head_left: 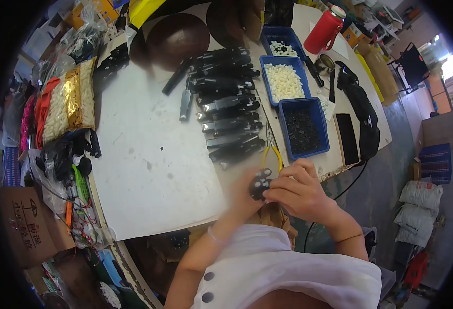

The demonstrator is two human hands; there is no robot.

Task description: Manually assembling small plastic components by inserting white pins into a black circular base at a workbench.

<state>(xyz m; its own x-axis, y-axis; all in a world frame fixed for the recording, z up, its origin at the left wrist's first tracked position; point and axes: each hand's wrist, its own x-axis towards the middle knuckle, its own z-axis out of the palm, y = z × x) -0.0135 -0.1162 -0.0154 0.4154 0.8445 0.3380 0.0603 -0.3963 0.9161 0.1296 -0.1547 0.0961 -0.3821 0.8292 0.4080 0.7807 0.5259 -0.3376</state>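
1. on my remote feed the left hand, blurred, reaches inward, grasping a dark rounded piece with pale spots, near the table edge.
2. the right hand arches, knuckles up, fingertips bunched against the piece; i can't tell if they pinch it.
3. beyond, i see yellow-handled pliers, a smooth blue tray, glossy black bundles.

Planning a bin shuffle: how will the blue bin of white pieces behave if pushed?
The blue bin looks like moulded plastic, so it's probably fairly stiff. Low and broad, it seems likelier to slide than tip. Its white pieces are small, loose and plentiful, so a jolt could shift or spill some.
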